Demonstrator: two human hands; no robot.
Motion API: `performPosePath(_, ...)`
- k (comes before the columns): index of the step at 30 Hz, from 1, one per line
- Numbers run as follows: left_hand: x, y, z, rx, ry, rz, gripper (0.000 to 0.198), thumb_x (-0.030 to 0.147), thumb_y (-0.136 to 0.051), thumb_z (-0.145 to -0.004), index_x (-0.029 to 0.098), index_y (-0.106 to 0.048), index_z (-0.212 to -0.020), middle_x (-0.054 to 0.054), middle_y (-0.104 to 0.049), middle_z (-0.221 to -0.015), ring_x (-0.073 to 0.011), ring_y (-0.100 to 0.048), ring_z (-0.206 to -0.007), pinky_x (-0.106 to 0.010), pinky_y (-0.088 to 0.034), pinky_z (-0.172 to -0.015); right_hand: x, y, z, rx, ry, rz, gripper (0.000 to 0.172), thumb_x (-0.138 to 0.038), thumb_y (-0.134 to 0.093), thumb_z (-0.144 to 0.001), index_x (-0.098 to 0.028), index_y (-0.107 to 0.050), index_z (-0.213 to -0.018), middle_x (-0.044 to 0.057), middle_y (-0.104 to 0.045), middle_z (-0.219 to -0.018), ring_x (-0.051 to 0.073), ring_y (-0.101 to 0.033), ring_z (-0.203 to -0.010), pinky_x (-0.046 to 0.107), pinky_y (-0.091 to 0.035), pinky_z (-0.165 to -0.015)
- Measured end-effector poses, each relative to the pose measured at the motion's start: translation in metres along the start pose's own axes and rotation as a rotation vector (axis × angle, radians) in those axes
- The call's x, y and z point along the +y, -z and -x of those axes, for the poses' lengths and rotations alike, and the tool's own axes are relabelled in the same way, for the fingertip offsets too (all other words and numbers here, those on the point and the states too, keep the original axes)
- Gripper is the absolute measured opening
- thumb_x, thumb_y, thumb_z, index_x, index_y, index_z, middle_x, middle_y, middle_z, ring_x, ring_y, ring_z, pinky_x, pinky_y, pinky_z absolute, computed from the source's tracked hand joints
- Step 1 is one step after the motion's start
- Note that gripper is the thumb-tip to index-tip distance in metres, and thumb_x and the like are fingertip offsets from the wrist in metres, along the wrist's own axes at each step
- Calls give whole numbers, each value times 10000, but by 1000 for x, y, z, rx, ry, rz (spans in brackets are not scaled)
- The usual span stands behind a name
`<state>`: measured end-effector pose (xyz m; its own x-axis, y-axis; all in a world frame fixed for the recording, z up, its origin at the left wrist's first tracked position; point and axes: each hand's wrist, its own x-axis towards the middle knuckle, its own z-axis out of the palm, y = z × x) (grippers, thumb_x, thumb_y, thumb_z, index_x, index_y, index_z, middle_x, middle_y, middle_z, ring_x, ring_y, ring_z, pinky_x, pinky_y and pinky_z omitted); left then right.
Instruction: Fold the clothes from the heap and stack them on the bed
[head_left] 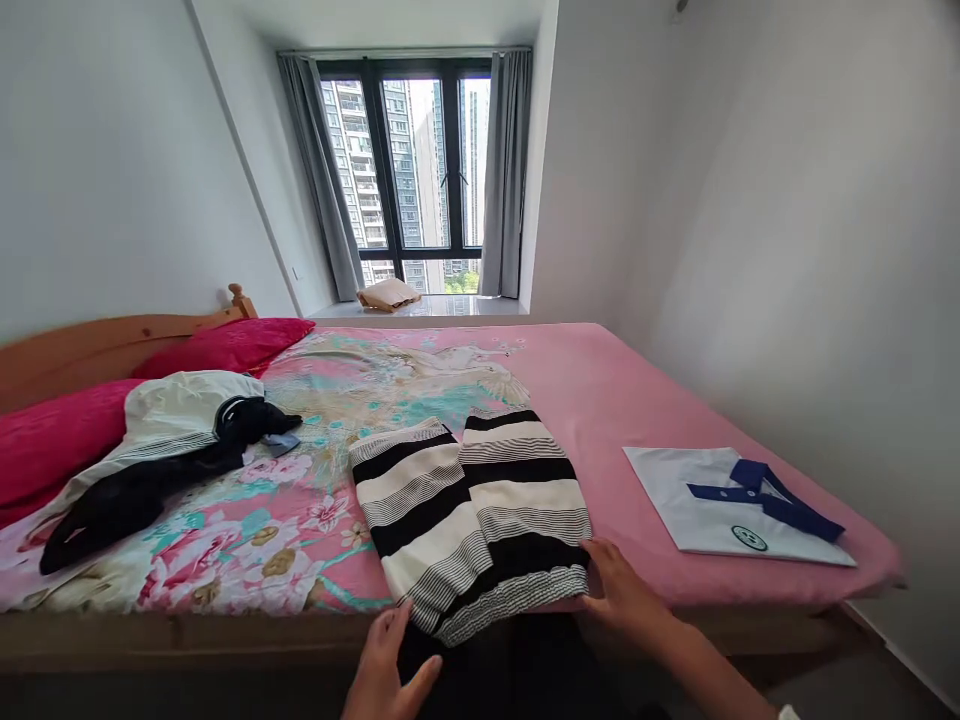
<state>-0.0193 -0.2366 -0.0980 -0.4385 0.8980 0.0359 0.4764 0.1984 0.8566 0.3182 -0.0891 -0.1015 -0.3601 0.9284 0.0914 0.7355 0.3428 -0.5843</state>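
Black, cream and striped shorts (480, 510) lie flat on the bed, their gathered elastic waistband toward me and their two legs pointing away. My left hand (388, 668) is at the near left corner of the waistband, fingertips by the cloth and thumb spread apart. At the right end of the waistband, my right hand (619, 588) touches the edge of the shorts with fingers and thumb apart. Neither hand is closed around the cloth. To the right lies a folded white polo shirt (690, 500) with a navy collar and a round green badge.
A pink sheet (570, 390) and a floral cover (255, 560) lie over the bed. Rumpled black clothing (142, 495) and a white garment (180, 405) are at left beside red pillows (60, 440). A folded beige cloth (388, 294) rests on the windowsill.
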Motion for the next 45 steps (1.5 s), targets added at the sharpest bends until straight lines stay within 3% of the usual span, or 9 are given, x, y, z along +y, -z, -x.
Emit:
performPosePath(3,-61,-19,32,55,347,299,553,501,-788,-413,239,-688,-890,-124,-686,-1037,-391,-582,-1090,-499,-450,-977,33,-33,30,205,-222,-231,593,-425,-594,-670,-191,-518,-1210,131,-542,-1253,300,-503,-1176,392,-410,-992)
performPosePath(6,-77,-30,36,35,508,516,548,486,-817,-410,223,-676,-870,-120,-707,-975,-378,-597,-1081,-499,-461,-969,36,-41,37,256,-402,-401,577,-578,-530,-714,-159,-567,-1110,145,-621,-1139,309,-581,-1080,401,-462,-926)
performPosePath(11,-49,-55,8,-47,613,777,548,427,-831,-505,195,-643,-963,-127,-690,-1011,-321,-625,-1056,-470,-495,-910,10,-42,19,105,-421,-536,464,-593,-501,-747,-177,-632,-905,91,-699,-903,295,-648,-934,382,-512,-804)
performPosePath(14,-33,-69,0,-149,530,935,461,375,-824,-556,193,-652,-943,-104,-667,-1098,-278,-603,-1100,-395,-507,-903,2,-47,16,96,-409,-593,447,-495,-583,-707,-174,-606,-1016,78,-698,-889,276,-664,-860,375,-532,-729)
performPosePath(18,-24,-80,4,-86,474,1027,443,294,-852,-499,195,-661,-887,-52,-693,-989,-237,-648,-986,-352,-530,-859,6,-58,21,167,-289,-650,612,-341,-639,-643,-186,-495,-1217,94,-665,-1066,265,-638,-972,381,-517,-820)
performPosePath(27,8,-76,-9,50,388,809,484,455,-786,-587,165,-598,-925,-3,-637,-783,-110,-604,-611,-247,-527,-580,-15,-54,8,242,-221,-404,652,-271,-379,-837,-237,-197,-1462,61,-365,-1463,242,-436,-1278,377,-402,-1010)
performPosePath(36,28,-87,-31,112,407,703,444,484,-649,-741,199,-544,-1065,-81,-634,-1068,-158,-657,-769,-281,-562,-580,-7,-34,-4,130,-227,-262,389,-330,-365,-876,-277,-492,-1239,23,-627,-1167,238,-593,-1078,352,-437,-921)
performPosePath(42,29,-90,-36,169,450,523,474,534,-661,-695,161,-540,-961,35,-566,-572,-87,-449,-331,-209,-358,-312,-4,-35,-3,92,-242,-278,379,-302,-398,-861,-266,-511,-1221,31,-642,-1124,231,-600,-1049,337,-423,-905)
performPosePath(45,25,-88,-29,181,429,471,551,568,-641,-690,166,-527,-1049,20,-593,-614,-110,-475,-347,-233,-375,-334,2,-37,-1,90,-233,-295,397,-289,-424,-844,-262,-514,-1230,34,-641,-1133,231,-598,-1049,336,-427,-903)
